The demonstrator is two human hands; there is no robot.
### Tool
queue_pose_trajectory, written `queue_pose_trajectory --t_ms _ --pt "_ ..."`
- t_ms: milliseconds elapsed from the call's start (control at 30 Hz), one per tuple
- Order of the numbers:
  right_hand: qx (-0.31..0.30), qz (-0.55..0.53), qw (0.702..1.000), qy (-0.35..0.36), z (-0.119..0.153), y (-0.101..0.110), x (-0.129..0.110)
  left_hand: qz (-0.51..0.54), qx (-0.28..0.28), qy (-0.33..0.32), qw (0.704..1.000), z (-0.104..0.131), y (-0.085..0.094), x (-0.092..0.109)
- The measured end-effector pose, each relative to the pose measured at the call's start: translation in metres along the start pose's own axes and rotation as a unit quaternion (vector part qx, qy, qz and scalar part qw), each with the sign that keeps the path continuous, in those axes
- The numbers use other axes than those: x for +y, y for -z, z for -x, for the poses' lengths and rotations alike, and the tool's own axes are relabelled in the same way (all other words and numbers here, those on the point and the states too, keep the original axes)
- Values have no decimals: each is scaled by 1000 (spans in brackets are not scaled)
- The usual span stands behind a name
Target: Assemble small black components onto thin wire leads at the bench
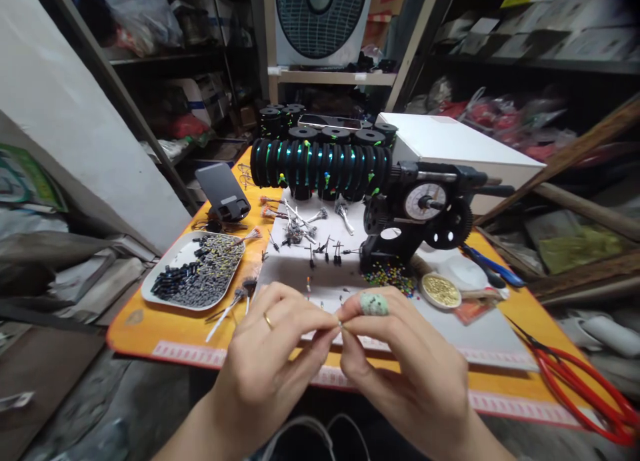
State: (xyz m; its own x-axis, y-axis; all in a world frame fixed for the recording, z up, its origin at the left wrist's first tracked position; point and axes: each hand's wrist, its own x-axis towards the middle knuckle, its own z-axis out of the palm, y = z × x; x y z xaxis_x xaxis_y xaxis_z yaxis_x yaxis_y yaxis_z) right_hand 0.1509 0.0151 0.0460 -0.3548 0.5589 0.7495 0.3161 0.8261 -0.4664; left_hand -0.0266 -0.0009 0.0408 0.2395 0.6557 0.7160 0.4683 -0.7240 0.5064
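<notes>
Above the table's front edge, my left hand (pixel 280 344), with a ring on one finger, and my right hand (pixel 407 354), with a speckled green wrap on one finger, meet at the fingertips. Both are closed in a pinch on a tiny pale piece (pixel 341 324), too small to name. Beyond them lies a light grey board (pixel 290 271) with small black stemmed parts (pixel 338 255) and a tangle of white-stemmed pieces (pixel 300 231). Multicoloured beads (pixel 390 277) are scattered by the black winding device (pixel 425 207), whose shaft carries a row of black spools (pixel 320 167).
A white tray (pixel 150 289) of small grey and black parts stands left, near a phone stand (pixel 223 191). At right are a dish of gold bits (pixel 441 291), blue-handled pliers (pixel 493 266) and red-handled scissors (pixel 580 381). A white box (pixel 450 137) and a fan (pixel 320 21) stand behind.
</notes>
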Motion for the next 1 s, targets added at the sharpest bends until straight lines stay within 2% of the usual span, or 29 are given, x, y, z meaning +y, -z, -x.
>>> queue_pose_trajectory --t_ms 133,233,300,367,467,533,700,767,900,1000 --pt "-26 -21 999 -29 -1 2 0 -79 -30 -99 992 0 6 -4" --pt "-60 -35 997 -44 1 4 1 -92 -38 -114 988 -2 7 -4" --pt "-70 -40 995 -49 2 5 1 -35 -25 -60 997 -2 4 -3" --pt "-74 -40 995 -55 2 5 0 59 -12 44 997 -2 -1 -2" --pt "-77 -48 994 -66 -2 4 -2 188 -2 185 965 1 -7 -3" --pt "-74 -55 993 -72 -5 3 -4 249 4 226 942 4 -11 -5" --pt "-50 -62 994 -69 -9 1 -5 348 24 306 886 8 -13 -5" --pt "-42 -59 994 -76 -9 -1 -5 366 29 321 873 8 -12 -3" --pt "-12 -49 996 -70 -8 -6 -7 367 40 322 872 6 -11 -1" --pt "17 -26 998 -55 -7 -9 -9 338 44 300 891 7 -12 -2"
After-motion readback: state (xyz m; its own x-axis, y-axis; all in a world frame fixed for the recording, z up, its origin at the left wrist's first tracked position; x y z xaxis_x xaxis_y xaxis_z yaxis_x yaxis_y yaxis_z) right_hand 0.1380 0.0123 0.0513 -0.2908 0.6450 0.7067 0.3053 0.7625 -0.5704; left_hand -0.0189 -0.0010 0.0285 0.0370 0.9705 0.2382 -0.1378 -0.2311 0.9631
